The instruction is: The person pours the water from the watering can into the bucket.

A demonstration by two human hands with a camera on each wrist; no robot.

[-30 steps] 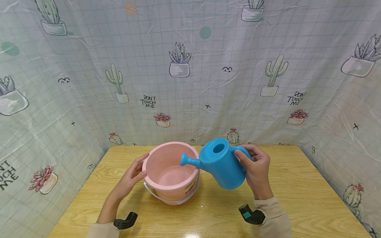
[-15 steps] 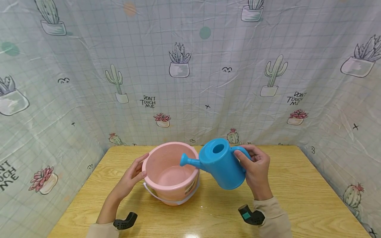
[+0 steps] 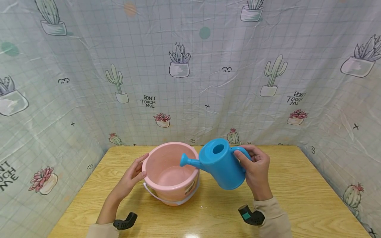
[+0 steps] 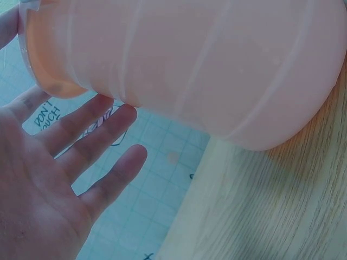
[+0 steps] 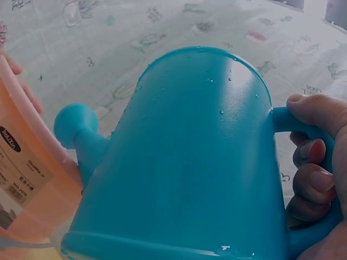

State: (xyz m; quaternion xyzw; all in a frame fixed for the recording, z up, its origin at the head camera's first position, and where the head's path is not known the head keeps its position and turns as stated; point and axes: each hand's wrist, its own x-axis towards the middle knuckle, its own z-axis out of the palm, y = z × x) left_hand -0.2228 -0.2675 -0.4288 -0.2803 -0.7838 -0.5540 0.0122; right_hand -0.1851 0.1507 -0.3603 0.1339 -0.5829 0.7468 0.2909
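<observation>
A pink bucket (image 3: 174, 180) with a white handle stands on the table. My left hand (image 3: 131, 177) rests against its left rim; in the left wrist view the left hand's fingers (image 4: 81, 127) are mostly straight, several touching the bucket's outer side (image 4: 179, 59). My right hand (image 3: 256, 168) grips the handle of a blue watering can (image 3: 224, 165), its fingers curled round it. Held above the table to the bucket's right, the can tilts left. Its spout head (image 3: 184, 160) is over the bucket's opening. Droplets cling to the can's wall (image 5: 190, 146). No stream from the spout can be made out.
The wooden table (image 3: 297, 198) reaches back to a patterned curtain (image 3: 208, 82) that surrounds it on the sides. Small wet spots lie on the table in front of the bucket. A label (image 5: 21, 162) is on the bucket's side.
Almost nothing differs: both hands, the bucket and the tilted watering can keep their places.
</observation>
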